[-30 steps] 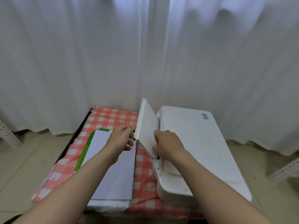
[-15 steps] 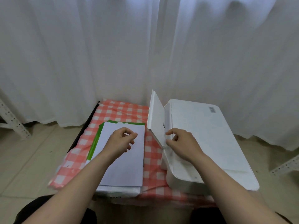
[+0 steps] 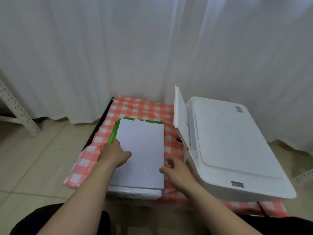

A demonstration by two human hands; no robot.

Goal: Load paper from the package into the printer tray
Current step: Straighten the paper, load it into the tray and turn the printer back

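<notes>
- Head view, looking down: paper stack (image 3: 141, 153) lies flat in its torn-open package (image 3: 116, 128) on a low table with a red-and-white checked cloth (image 3: 135, 107), just left of the printer (image 3: 228, 143).
- Left hand (image 3: 113, 154) rests on the stack's left edge, fingers together and curled over the side — thumb lying on the top sheet. Not clear that any sheets are pinched yet.
- Right hand (image 3: 176, 170) sits at the stack's right edge near the front corner, fingers loosely curled, touching or just beside the paper; holding nothing I can make out.
- Printer tray (image 3: 180, 116) stands raised and tilted at the printer's left side, with no paper visible in it.
- Handling, my guess: sheets thin, smooth, slippery against each other — a small wad will sag if held at one end. Best taken by both long edges, squared before it goes in.
- Materials: matte white paper, sharp corners; green wrapper with ragged torn rim; printer is smooth white plastic with rounded corners; cloth looks thin and creased.
</notes>
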